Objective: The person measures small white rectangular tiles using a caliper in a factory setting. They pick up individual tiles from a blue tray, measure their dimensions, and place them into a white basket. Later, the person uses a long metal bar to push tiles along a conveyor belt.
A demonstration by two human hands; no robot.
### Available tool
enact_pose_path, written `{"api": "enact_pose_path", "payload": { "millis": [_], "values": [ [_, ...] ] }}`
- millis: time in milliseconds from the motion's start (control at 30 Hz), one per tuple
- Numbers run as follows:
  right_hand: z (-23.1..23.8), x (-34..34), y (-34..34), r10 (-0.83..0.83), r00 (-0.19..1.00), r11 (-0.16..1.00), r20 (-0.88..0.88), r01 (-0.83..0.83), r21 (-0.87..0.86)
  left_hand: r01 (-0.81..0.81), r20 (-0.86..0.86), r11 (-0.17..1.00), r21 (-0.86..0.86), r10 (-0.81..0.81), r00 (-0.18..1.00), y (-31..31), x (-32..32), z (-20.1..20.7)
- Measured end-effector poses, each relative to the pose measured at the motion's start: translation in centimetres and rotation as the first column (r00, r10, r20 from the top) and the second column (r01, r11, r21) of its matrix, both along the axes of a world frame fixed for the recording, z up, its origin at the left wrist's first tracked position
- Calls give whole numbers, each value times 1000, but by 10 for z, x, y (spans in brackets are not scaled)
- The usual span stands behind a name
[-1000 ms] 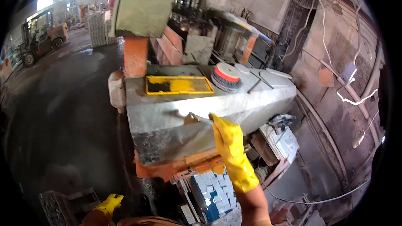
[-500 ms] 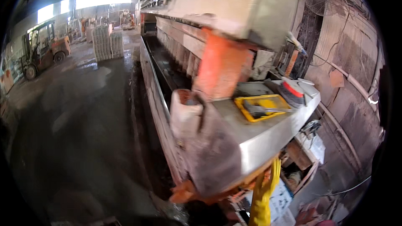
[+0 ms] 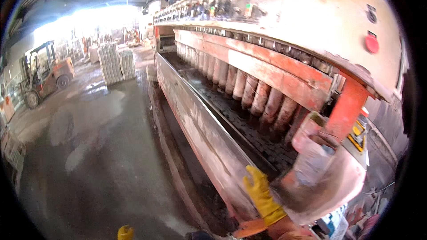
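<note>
While the yellow-gloved right hand is by the top edge of the long grey metal wall, I can't tell how it or the yellow-gloved left hand grips.

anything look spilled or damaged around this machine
Yes: shiny, wet-looking patches on the concrete floor, left of the machine, suggest spilled liquid. The machine's long orange beam also looks worn, its paint patchy and pale in places.

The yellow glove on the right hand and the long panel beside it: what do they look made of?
The yellow glove: probably rubber or plastic, smooth-looking, with no weave showing, though blur leaves it open. The long panel: likely metal, its thin straight rim catching light, its face dull and stained.
</note>
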State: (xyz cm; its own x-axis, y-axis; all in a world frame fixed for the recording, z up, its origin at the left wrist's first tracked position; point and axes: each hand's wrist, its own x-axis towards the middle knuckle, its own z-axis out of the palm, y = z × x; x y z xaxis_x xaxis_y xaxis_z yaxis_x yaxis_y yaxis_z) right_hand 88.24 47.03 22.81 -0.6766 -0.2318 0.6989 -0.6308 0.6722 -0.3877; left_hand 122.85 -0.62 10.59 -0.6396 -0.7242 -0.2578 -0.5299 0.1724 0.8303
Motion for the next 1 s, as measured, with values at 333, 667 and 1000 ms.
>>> {"api": "enact_pose_path", "payload": {
  "millis": [333,667,1000],
  "values": [
    [-10,-261,-141,-586,581,803,565,323,500,136,62,982,-132,-129,990,-224,-175,-38],
    [-42,-481,-294,-720,634,675,284,542,501,-16,54,991,-129,23,998,-450,-383,31],
    [-55,-496,-329,-922,354,381,156,767,517,202,-4,974,-99,-203,979,-656,-657,38]
  ]
}}
